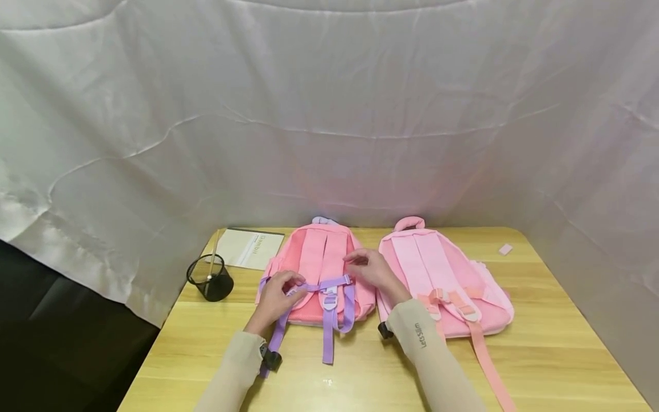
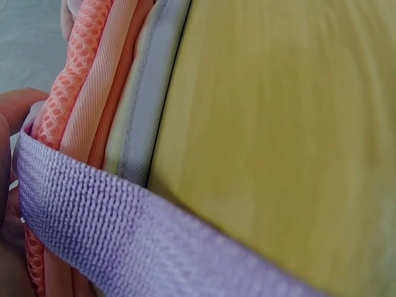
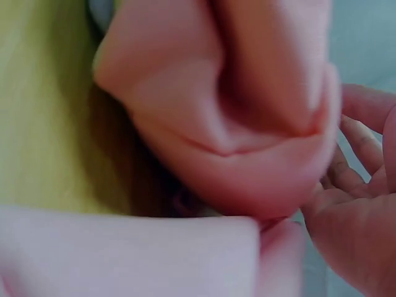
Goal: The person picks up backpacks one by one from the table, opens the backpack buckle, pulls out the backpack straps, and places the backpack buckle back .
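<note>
A coral-pink backpack [image 1: 309, 243] lies on the table with its shoulder-strap side up. Purple webbing [image 1: 334, 282] and a pale buckle [image 1: 330, 301] cross its lower part. My left hand [image 1: 275, 297] is at the webbing's left end, thumb and forefinger curved and apart; in the left wrist view a purple strap [image 2: 117, 216] partly covers that hand. Over the backpack's right side is my right hand [image 1: 373, 268], fingers loosely bent with a gap to the thumb. The right wrist view shows this hand [image 3: 359, 204] beside the pink side fabric [image 3: 247, 167], no object between its fingers.
A lighter pink backpack [image 1: 494, 306] with peach straps [image 1: 489, 366] lies close on the right. Left of the coral one are a notebook [image 1: 242, 246] and a black mesh cup [image 1: 216, 286] holding a thin stick. A small pink block [image 1: 505, 249] sits far right. Grey curtain [image 1: 360, 114] hangs behind the table.
</note>
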Demonstrator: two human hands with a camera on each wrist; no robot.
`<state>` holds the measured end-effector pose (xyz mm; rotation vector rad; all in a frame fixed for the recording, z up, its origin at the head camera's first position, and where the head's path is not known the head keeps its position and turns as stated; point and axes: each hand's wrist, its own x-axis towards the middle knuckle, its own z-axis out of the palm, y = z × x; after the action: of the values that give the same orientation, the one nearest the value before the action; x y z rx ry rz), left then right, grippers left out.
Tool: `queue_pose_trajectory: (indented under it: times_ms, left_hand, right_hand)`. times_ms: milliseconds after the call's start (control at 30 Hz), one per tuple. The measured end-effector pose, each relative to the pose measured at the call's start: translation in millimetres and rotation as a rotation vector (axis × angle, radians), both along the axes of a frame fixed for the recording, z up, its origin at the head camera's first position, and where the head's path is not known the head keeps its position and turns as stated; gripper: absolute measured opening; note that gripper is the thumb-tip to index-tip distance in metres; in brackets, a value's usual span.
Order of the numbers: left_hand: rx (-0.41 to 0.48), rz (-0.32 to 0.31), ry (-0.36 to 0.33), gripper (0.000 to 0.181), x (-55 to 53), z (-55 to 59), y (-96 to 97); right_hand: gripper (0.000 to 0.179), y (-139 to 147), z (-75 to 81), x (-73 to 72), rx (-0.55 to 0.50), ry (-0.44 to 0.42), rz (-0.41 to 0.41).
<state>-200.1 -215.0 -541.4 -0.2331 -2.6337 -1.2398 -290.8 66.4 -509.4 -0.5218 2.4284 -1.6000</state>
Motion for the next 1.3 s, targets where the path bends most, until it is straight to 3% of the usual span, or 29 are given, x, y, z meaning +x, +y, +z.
queue_pose_trajectory:
  times_ms: [200, 333, 433, 533, 667, 833, 967, 1167, 1300]
  left_hand:
    - [0.03, 0.002, 0.051, 0.026, 2.0, 2.5, 4.6]
    - [0.014, 0.018, 0.08, 0.029, 1.7, 12.4, 17.0]
    - [-0.04, 0.02, 0.154, 0.031, 0.5, 23.0, 31.9]
    - [-0.071, -0.016, 0.245, 0.033, 1.4, 34.3, 51.3]
    - [-0.051, -0.123, 0.268, 0.034, 8.8, 47.0, 84.5]
    - [-0.101, -0.283, 0.214, 0.034, 21.1, 48.6, 130.8]
    - [-0.245, -0.379, 0.182, 0.036, 27.6, 41.5, 165.5]
    - [-0.431, -0.469, 0.163, 0.045, 34.5, 27.6, 198.5]
    - [-0.49, -0.485, 0.23, 0.042, 35.8, 20.7, 207.2]
  right_hand:
    - [0.027, 7.6, 20.7, 10.0, -0.016, 0.003, -0.008]
    - [0.026, 23.0, 39.1, 16.5, -0.035, 0.072, 0.005]
    - [0.026, 41.1, 55.3, 22.4, -0.028, 0.139, 0.011]
    - [0.027, 65.0, 67.2, 28.0, -0.017, 0.198, 0.006]
    - [0.027, 104.4, 75.2, 38.6, 0.035, 0.251, -0.041]
    - [0.027, 156.4, 71.7, 55.3, 0.134, 0.275, -0.132]
    - [0.03, 197.6, 61.1, 66.3, 0.162, 0.283, -0.201]
    - [0.034, 251.9, 37.1, 76.2, 0.212, 0.263, -0.32]
    - [0.04, 275.5, 24.9, 80.4, 0.27, 0.164, -0.4]
